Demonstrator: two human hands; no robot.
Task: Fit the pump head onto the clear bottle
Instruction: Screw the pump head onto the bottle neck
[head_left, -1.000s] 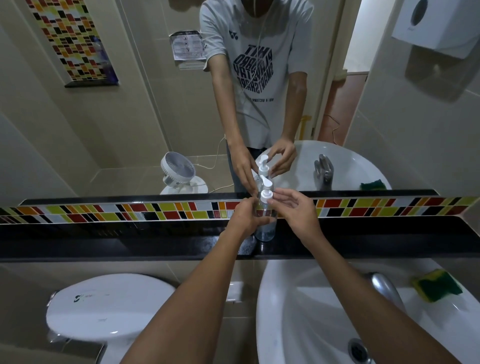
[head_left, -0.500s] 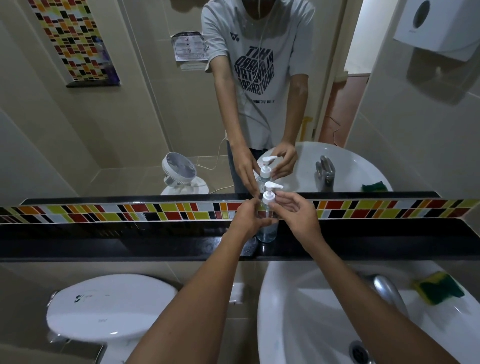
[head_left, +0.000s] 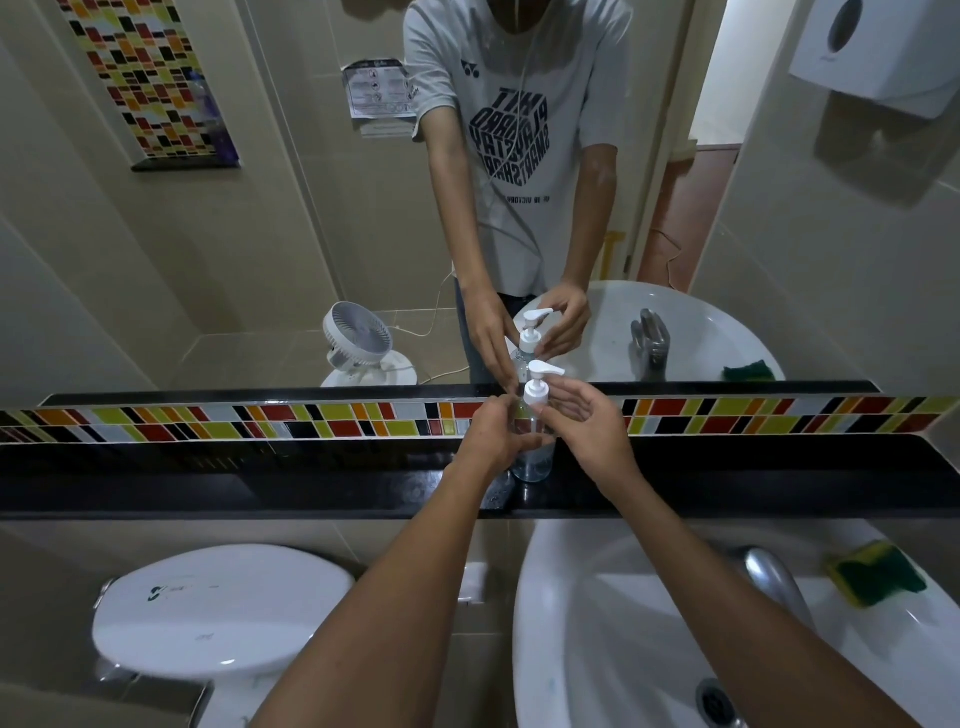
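Observation:
The clear bottle (head_left: 534, 462) stands upright on the black shelf (head_left: 260, 488) below the mirror. My left hand (head_left: 493, 434) is wrapped around its body from the left. The white pump head (head_left: 537, 387) sits on the bottle's neck, its nozzle pointing right. My right hand (head_left: 589, 423) comes in from the right, its fingertips on the pump's collar and the palm turned toward the bottle. The mirror above repeats both hands and the pump.
A white washbasin (head_left: 597, 623) with a chrome tap (head_left: 769, 571) lies below the shelf on the right. A green and yellow sponge (head_left: 878, 571) rests on its rim. A white toilet lid (head_left: 218, 608) is at lower left. A coloured tile strip (head_left: 260, 421) backs the shelf.
The pump nozzle has turned and now points right. My right hand's fingers have rotated around the collar and opened out more. The bottle stays on the shelf in my left hand.

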